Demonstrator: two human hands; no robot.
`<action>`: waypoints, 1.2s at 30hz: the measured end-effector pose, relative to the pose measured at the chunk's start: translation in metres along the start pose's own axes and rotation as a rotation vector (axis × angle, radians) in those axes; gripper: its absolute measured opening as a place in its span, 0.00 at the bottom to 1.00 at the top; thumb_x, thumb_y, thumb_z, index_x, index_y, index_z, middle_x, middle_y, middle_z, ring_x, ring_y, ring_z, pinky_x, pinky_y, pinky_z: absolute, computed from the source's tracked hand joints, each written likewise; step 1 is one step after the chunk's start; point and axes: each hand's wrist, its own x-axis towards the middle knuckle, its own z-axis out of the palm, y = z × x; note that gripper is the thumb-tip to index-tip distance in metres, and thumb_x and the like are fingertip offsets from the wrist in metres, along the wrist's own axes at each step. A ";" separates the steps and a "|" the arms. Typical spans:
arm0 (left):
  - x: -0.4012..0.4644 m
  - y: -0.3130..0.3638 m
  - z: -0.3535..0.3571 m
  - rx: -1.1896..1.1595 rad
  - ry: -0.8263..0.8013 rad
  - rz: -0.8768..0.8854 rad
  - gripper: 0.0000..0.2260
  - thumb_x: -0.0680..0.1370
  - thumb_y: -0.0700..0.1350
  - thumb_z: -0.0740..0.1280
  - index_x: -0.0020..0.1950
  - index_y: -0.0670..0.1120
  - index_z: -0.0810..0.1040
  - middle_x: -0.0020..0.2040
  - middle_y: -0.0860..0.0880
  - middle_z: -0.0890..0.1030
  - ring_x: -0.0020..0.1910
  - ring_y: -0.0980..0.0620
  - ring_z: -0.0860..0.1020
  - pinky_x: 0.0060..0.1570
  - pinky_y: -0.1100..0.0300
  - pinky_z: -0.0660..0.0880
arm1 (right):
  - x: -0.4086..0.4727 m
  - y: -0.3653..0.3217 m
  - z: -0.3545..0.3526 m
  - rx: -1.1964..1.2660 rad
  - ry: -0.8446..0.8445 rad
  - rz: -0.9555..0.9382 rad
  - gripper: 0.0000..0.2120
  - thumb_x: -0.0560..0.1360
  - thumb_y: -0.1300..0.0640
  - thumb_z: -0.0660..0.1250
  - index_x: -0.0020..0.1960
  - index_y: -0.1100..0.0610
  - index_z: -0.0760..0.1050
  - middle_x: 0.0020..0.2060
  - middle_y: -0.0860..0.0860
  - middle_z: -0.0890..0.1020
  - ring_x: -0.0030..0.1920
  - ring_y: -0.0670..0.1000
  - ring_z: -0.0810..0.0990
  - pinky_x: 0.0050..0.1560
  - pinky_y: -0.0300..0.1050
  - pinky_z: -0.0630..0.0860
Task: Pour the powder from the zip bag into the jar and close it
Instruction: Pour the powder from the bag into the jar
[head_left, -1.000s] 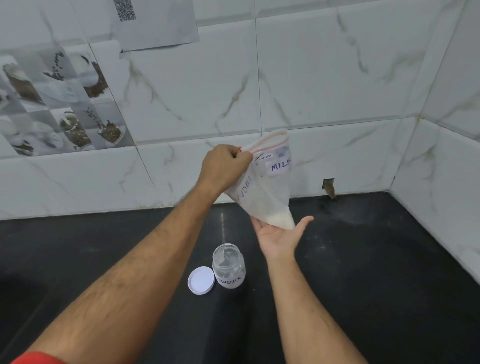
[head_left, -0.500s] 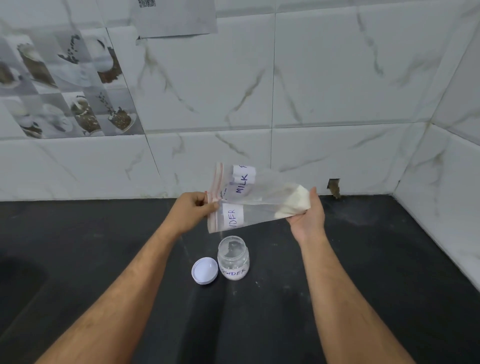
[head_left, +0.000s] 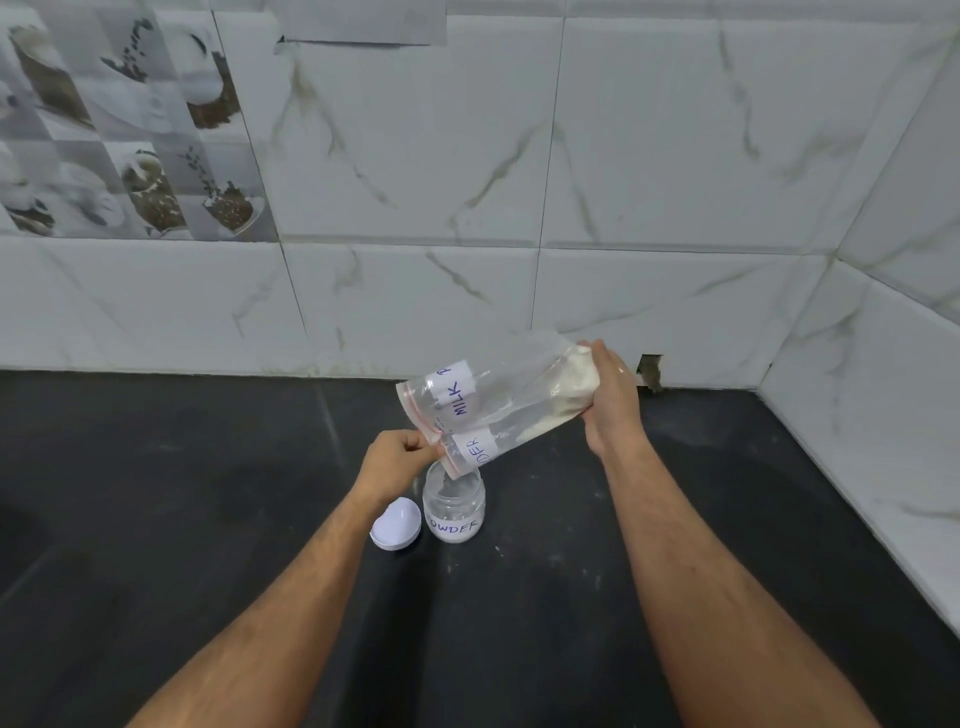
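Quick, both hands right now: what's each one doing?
Left hand: pinching the mouth edge of the clear plastic zip bag over the small glass jar.
Right hand: gripping the bag's raised, powder-filled bottom end.

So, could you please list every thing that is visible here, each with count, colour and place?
zip bag: 1, clear with red seal and white labels, tilted above the jar
powder: 1 heap, off-white, in the bag's raised end
jar: 1, clear with white label, open on the counter
lid: 1, white, on the counter left of the jar
counter: 1, black
wall tiles: many, white marble
left hand: 1, pinches the bag's mouth
right hand: 1, grips the bag's raised end
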 end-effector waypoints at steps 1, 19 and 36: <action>-0.001 -0.004 0.002 -0.007 0.002 0.004 0.23 0.74 0.50 0.75 0.32 0.36 0.69 0.29 0.47 0.66 0.29 0.53 0.61 0.32 0.60 0.62 | -0.002 -0.001 0.003 -0.026 -0.001 -0.014 0.11 0.82 0.49 0.62 0.52 0.54 0.80 0.49 0.52 0.84 0.54 0.54 0.82 0.61 0.51 0.75; -0.008 -0.043 0.022 -0.209 0.135 -0.118 0.17 0.77 0.45 0.73 0.39 0.31 0.77 0.35 0.44 0.74 0.37 0.50 0.70 0.41 0.56 0.70 | -0.022 -0.015 0.048 -0.284 -0.135 -0.112 0.15 0.82 0.49 0.63 0.61 0.58 0.79 0.53 0.49 0.83 0.54 0.49 0.82 0.57 0.45 0.77; -0.012 -0.061 0.034 -0.313 0.183 -0.148 0.25 0.72 0.56 0.71 0.40 0.32 0.74 0.35 0.46 0.73 0.37 0.50 0.69 0.41 0.54 0.67 | -0.045 -0.005 0.049 -0.090 -0.150 -0.045 0.52 0.66 0.18 0.38 0.76 0.48 0.65 0.69 0.52 0.76 0.65 0.51 0.75 0.71 0.52 0.68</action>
